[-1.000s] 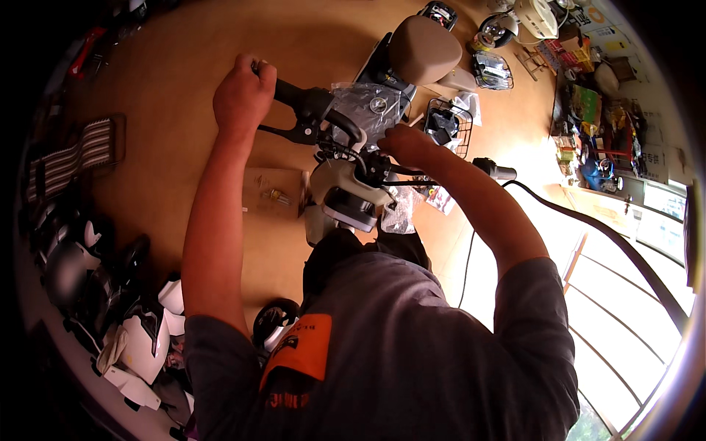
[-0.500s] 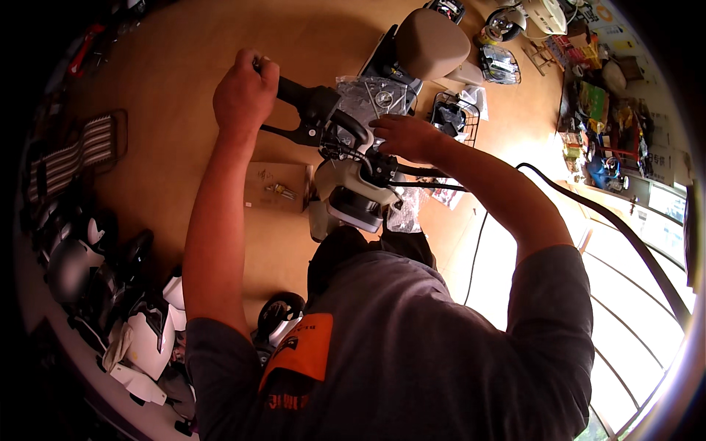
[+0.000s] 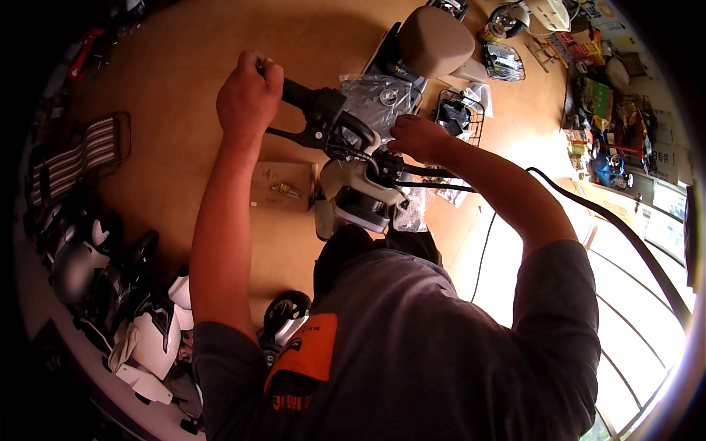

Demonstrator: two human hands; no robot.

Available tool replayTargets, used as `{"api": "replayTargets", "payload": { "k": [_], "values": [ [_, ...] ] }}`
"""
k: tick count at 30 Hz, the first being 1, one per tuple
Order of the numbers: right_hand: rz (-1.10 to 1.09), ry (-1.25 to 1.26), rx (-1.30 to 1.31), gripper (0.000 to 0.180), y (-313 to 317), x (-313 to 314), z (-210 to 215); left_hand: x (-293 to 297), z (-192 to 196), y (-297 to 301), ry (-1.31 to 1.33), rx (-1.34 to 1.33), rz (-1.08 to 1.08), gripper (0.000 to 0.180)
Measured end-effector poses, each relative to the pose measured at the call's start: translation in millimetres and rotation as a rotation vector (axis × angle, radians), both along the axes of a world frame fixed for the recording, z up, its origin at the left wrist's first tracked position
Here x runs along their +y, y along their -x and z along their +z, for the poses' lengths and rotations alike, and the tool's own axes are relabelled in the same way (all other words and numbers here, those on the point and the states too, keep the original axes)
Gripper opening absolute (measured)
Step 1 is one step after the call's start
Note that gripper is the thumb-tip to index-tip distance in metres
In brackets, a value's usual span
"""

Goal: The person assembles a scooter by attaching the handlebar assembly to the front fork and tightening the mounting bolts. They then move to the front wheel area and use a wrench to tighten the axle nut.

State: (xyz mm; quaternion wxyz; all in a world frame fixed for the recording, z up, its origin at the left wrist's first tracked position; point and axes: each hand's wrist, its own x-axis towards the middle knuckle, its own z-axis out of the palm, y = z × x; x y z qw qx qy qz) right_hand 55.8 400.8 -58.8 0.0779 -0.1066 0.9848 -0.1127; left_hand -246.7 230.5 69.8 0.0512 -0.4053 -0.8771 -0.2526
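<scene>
A scooter's handlebar [image 3: 323,110] lies in front of my body, with a black lever, cables and a pale front housing [image 3: 346,176]. My left hand [image 3: 250,95] is closed in a fist round the outer end of its black grip [image 3: 296,94]. Near the middle of the bar, my right hand [image 3: 419,140] has its fingers curled in, just above the cables. What those fingers hold, if anything, is hidden. Beyond the bar, clear plastic wrap [image 3: 375,103] covers part of the scooter in front of its beige seat [image 3: 436,42].
A cardboard box [image 3: 283,187] with small metal parts stands left of the scooter. Wire baskets [image 3: 460,117] lie to the right. A striped folding chair [image 3: 81,154] and parked scooters [image 3: 154,338] line the left side. Cluttered shelves [image 3: 607,117] stand at the far right.
My right hand has shifted slightly to the right, and its fingers have gone from stretched out to curled. The left hand keeps its hold on the grip. The view has shifted slightly.
</scene>
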Motion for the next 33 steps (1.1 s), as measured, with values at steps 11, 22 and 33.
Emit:
{"api": "replayTargets", "payload": {
  "k": [11,22,33],
  "values": [
    [-0.145,0.050,-0.198,0.026,-2.5,-7.1,-11.1,4.8,-4.8,2.8,0.040,0.049,0.007,0.029],
    [-0.742,0.217,-0.294,0.030,-12.9,-58.7,-18.1,11.4,1.9,0.4,0.096,-0.016,0.028,0.030],
    [-0.503,0.252,-0.255,0.027,-19.7,-18.4,-13.2,14.5,-2.6,2.8,0.038,-0.002,-0.011,0.031]
  ]
}}
